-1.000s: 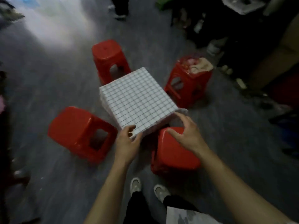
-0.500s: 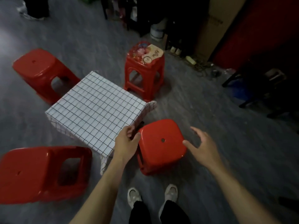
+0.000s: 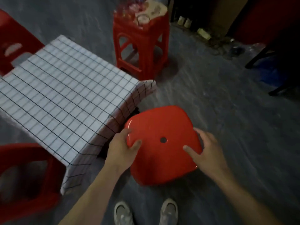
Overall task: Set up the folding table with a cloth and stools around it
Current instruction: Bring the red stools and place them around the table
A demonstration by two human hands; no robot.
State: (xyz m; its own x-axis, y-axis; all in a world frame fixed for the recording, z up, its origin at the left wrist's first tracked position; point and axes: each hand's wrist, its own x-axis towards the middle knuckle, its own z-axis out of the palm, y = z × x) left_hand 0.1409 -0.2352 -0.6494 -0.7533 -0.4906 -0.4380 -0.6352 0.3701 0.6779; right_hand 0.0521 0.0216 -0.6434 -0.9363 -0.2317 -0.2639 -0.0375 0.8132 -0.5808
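Note:
A low folding table is covered by a white cloth with a black grid [image 3: 65, 96]; the cloth hangs over its edges. Right in front of me stands a red plastic stool [image 3: 162, 143] with a small hole in its seat, close to the table's near right side. My left hand [image 3: 122, 147] grips the seat's left edge, thumb on top. My right hand [image 3: 206, 151] grips the right edge, thumb on the seat. A taller red stool [image 3: 142, 44] with clutter on its seat stands beyond the table's right corner. Two more red stools show at the lower left [image 3: 24, 174] and upper left [image 3: 11, 39].
The floor is grey concrete. My two white shoes [image 3: 146, 211] are just below the held stool. Dark chair legs [image 3: 266, 57] and a blue object stand at the right. Bottles and small clutter lie along the dark back wall [image 3: 194, 28].
My left hand let go of the cloth's edge and moved onto the stool seat. My right hand closed on the seat's other side. The view swung right and came nearer.

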